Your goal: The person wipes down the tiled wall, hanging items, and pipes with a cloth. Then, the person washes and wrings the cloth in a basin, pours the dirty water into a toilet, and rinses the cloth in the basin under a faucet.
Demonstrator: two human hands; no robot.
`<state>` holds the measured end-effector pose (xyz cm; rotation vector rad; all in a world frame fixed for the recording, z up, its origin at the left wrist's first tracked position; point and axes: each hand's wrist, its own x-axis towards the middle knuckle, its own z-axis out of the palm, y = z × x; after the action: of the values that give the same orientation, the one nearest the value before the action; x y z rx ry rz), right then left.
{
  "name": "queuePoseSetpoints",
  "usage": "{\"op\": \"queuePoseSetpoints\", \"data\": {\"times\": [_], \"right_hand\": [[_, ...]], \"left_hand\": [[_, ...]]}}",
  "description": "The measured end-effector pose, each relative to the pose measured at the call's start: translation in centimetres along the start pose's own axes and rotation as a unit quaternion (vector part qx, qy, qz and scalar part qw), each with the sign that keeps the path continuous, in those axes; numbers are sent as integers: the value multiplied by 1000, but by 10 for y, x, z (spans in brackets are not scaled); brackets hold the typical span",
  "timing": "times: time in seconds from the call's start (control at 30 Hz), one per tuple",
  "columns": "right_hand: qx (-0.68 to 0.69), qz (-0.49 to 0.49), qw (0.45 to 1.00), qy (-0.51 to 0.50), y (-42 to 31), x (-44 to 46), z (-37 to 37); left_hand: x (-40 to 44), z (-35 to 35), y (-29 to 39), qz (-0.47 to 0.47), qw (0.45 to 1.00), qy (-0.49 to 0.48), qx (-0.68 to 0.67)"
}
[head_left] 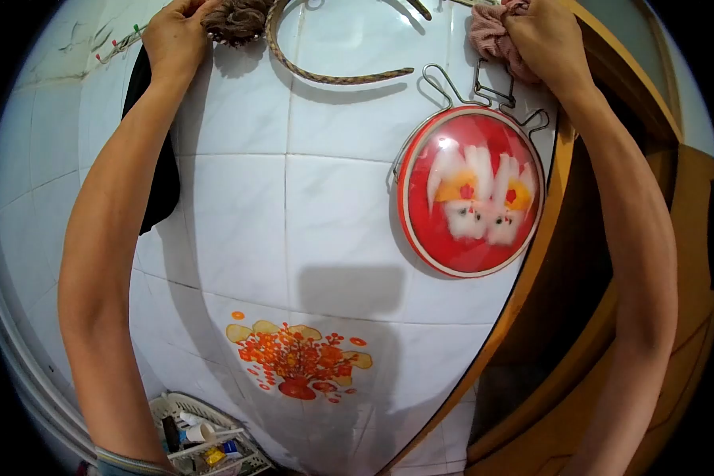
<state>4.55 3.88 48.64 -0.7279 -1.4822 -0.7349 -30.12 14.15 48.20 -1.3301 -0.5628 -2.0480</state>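
At the top left, my left hand (176,38) is closed, its fingertips pinching the left edge of a brown scrunchie (236,22). My right hand (546,41), at the top right, has its fingers closed on a dusty-pink scrunchie (492,33). Between the hands a braided headband (325,77) hangs against the tiled wall, its upper part cut off by the frame. Just below my right hand hangs a round red mirror (472,190) on a bent wire stand (484,99). Two white rabbits on it appear upside down.
A dark item (160,186) hangs behind my left forearm. Small coloured clips (115,44) are on a line at upper left. An orange flower decal (297,357) is on the wall. A white basket (254,460) with toiletries stands below. A wooden door frame (559,166) borders the right.
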Motion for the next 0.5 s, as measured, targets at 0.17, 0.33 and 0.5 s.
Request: {"op": "queuePoseSetpoints", "data": {"times": [0.17,0.33,0.5], "right_hand": [[-15,-7,1000,-6,-5,0,-4],[-104,-147,981,74,15,-2,5],[21,78,997,4,-4,1,2]], "left_hand": [[19,0,-45,68,993,5,97],[18,0,-46,55,995,-4,82],[14,3,-41,67,993,17,100]]}}
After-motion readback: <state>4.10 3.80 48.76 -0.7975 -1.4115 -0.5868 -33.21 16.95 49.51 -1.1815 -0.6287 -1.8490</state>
